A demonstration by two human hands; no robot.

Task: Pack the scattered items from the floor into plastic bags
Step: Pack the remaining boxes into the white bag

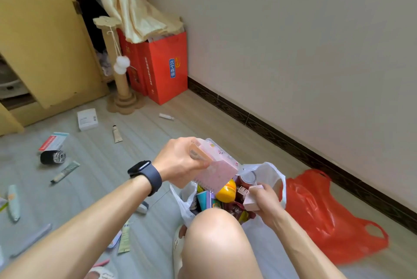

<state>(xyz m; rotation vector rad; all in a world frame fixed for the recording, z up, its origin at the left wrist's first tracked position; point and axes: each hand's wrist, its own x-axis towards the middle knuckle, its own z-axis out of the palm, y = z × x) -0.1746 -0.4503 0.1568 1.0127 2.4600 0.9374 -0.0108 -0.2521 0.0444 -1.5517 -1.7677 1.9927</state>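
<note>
The left hand (180, 159) is gripping a stack of flat items, among them a pink notebook (216, 176) and a clear case (217, 150). Its fingers are curled around the stack. It is holding the stack tilted over the mouth of the white plastic bag (274, 172), presumably so that it slides in edge-first. The right hand (267, 203) is clamping its fingers on a small pink box (252, 197) at the bag's right rim; whether it is also holding the rim open cannot be told. The bag is standing on the floor beside the knee (216, 233) and is looking crowded: a yellow jar (226, 189) is sitting near the top, likely obstructing entry. A red plastic bag (327, 211) is lying flat just beside it. A tube (117, 134), a white box (87, 119) and a black cylinder (53, 157) are lying scattered to the left, well apart from the bag.
</note>
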